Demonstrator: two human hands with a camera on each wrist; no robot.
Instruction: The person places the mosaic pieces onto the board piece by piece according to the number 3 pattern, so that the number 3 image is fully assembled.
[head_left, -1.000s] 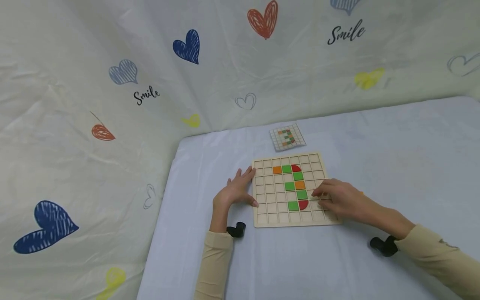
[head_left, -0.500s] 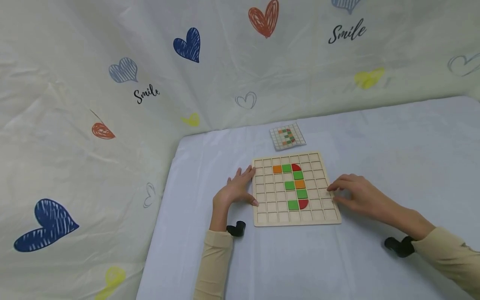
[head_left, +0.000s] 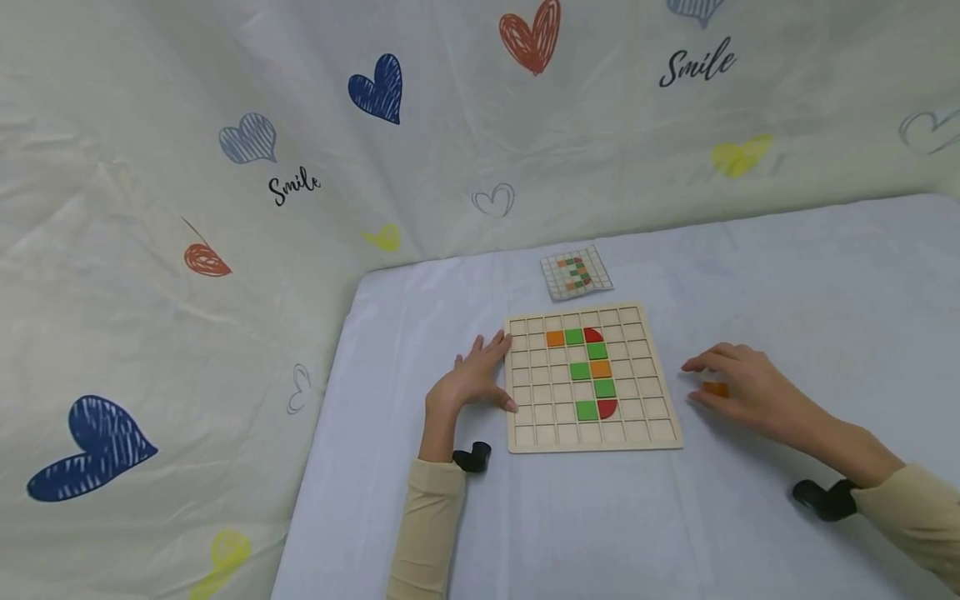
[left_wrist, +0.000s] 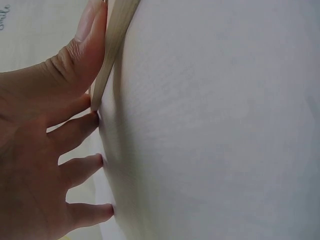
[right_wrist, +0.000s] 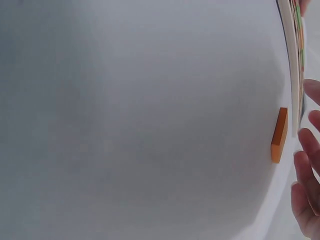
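A wooden grid board (head_left: 543, 436) lies on the white table, with orange, green and red tiles set in several of its squares. My left hand (head_left: 471, 379) touches the board's left edge with its fingers spread; in the left wrist view the thumb (left_wrist: 90, 42) rests against the wooden rim. My right hand (head_left: 742, 392) hovers right of the board, thumb and fingers apart. Beneath it a loose orange tile (head_left: 716, 389) lies on the cloth, partly covered by the hand. The right wrist view shows that orange tile (right_wrist: 280, 135) apart from the fingertips (right_wrist: 307, 140).
A small pattern card (head_left: 576, 273) with a printed grid of coloured squares lies behind the board. A white cloth covers the table (head_left: 592, 525). A printed curtain (head_left: 435, 150) hangs along the back and left. Each wrist carries a black camera mount (head_left: 472, 457).
My right hand has moved right, from over the board to above the loose orange tile, which shows more now. The left hand and the set tiles have stayed in place.
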